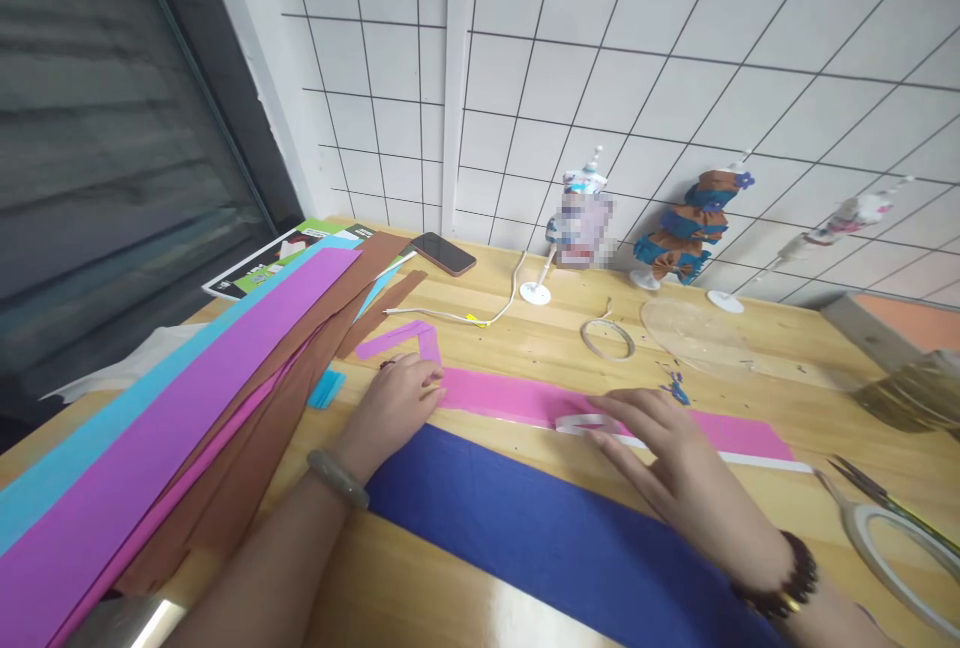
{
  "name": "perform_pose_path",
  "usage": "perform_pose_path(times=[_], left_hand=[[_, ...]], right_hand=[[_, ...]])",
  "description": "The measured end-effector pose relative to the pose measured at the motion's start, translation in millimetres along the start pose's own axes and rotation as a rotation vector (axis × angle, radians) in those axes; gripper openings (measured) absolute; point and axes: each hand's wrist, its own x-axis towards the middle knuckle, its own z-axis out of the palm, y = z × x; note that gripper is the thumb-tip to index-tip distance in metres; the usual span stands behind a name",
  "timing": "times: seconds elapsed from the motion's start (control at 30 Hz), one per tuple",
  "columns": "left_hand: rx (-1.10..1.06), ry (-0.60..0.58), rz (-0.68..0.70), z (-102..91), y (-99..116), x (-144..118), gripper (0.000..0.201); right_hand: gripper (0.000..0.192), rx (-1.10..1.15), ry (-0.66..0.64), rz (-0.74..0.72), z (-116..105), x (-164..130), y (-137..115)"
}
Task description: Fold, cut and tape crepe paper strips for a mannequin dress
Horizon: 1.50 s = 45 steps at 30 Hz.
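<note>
We had the pink paper strip (525, 398) lying flat on the table (750, 348), stretched between our hands, just beyond the dark blue sheet (540, 528). Our left hand (394, 408) lay loosely curled, pressing down its near end; our right hand (675, 458) rested open, fingers flat over a white tape strip (592, 425) along the lower edge. We judged the paper light, thin and easily creased, best held down flat with fingertips near the edge, never pinched mid-span.
</note>
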Motion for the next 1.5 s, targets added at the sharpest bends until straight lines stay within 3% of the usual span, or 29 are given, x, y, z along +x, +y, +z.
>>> perform_pose_path(times=[0.17,0.33,0.73,0.97,1.13,1.3,1.5], left_hand=[[-0.011,0.022,-0.001,-0.7,-2,0,0.017],[0.005,0.044,0.006,-0.3,-3,-1,0.018],[0.007,0.016,-0.002,-0.8,-2,0,0.017],[0.119,0.129,0.041,-4.7,-5,1,0.028],[0.112,0.062,0.084,-2.7,-4,1,0.023],[0.207,0.037,0.005,-1.0,-8,0,0.020],[0.419,0.156,-0.230,-7.1,-16,-1,0.021]], right_hand=[[0.023,-0.113,-0.117,-0.193,14,26,-17],[0.026,-0.147,-0.207,-0.177,23,17,1],[0.029,-0.176,-0.187,-0.092,27,-12,34],[0.028,-0.161,-0.193,-0.073,27,-21,43],[0.025,-0.120,-0.165,-0.074,35,-28,54],[0.027,-0.094,-0.136,-0.102,45,-35,70],[0.026,-0.070,-0.083,-0.109,54,-38,81]])
